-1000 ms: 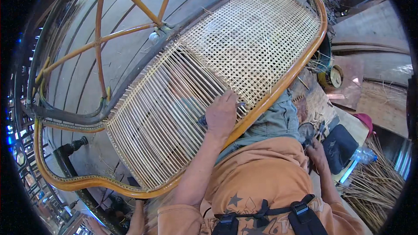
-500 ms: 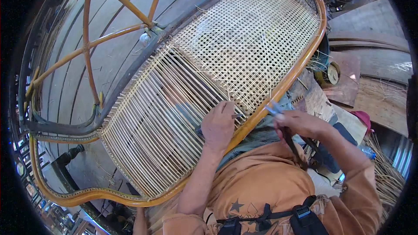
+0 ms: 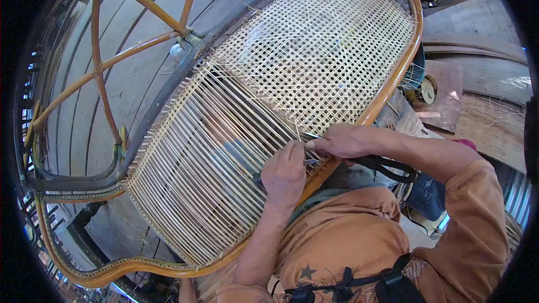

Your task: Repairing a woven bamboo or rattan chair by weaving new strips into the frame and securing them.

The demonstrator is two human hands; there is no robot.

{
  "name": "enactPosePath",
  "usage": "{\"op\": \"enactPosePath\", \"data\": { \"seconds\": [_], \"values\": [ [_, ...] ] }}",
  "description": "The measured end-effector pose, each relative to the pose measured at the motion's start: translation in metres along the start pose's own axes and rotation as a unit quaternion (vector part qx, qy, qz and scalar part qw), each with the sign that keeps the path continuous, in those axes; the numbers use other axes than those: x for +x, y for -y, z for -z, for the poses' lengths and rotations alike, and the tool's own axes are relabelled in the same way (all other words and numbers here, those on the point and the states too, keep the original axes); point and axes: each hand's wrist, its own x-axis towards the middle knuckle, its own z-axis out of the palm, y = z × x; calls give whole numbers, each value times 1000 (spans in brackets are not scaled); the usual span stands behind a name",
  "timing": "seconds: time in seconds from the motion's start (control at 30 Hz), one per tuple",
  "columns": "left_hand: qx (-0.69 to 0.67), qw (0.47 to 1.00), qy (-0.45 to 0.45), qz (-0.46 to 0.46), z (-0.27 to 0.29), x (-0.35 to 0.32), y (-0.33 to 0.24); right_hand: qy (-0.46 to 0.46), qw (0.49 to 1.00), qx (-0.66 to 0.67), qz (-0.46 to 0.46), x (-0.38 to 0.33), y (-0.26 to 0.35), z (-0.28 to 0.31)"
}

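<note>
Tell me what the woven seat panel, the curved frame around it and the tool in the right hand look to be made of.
Woven seat panel: pale, matte cane or rattan strips, judging by the thin flat strands and open lattice.
Curved frame: probably rattan or bent wood, with a glossy orange-brown varnish and smooth round rails.
Tool in the right hand: dark looped handles, likely plastic or coated metal; the tip looks metallic, but it is too small to tell.

We count one rattan seat frame [image 3: 387, 92] with one cane panel, half woven mesh [image 3: 320, 50], half plain strands [image 3: 191, 174]. Two hands over that frame's near rail: left hand [image 3: 285, 173], right hand [image 3: 343, 141]. One pair of black-handled scissors [image 3: 382, 164] in the right one. One round spool [image 3: 428, 90] just beyond the frame's right rail.
</note>
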Motion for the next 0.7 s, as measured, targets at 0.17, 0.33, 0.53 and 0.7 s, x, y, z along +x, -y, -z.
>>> {"op": "enactPosePath", "data": {
  "seconds": [0.17,0.33,0.53,0.7],
  "values": [
    [4,1000,1,-6,-1,-1,2,65,992,-72,-82,8,8,5],
    [-18,999,25,25,0,-3,1,42,995,-67,-67,6,9,4],
    [-1,1000,9,-3,-4,-1,3,17,994,-60,-92,5,9,1],
    [-44,998,-1,51,13,1,-1,-67,993,-7,-93,-35,5,-14]
  ]
}}
